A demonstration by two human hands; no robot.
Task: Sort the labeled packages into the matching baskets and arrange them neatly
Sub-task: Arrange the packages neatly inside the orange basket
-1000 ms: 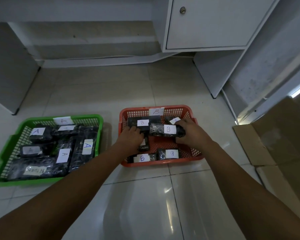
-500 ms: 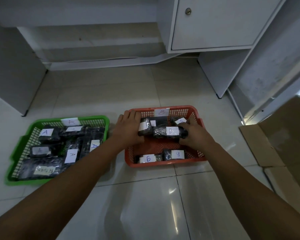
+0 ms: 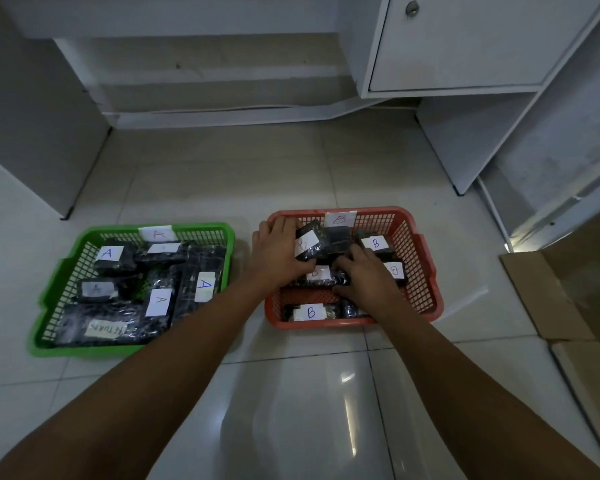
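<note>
Inside red basket [image 3: 426, 268], both hands gripping B packages [image 3: 309, 244]; front strip bare.

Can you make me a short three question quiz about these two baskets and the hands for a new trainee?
1. True or false: both hands are inside the green basket.
2. Which letter is on the tag at the back rim of the red basket? A) A B) B C) C
3. Fill in: the left hand has its grip on a black package at the basket's ____ left corner.

Key
1. False. The left hand and right hand are both in the red basket.
2. B.
3. Far. The right hand rests on packages nearer the middle; whether it grips one cannot be told.
</note>
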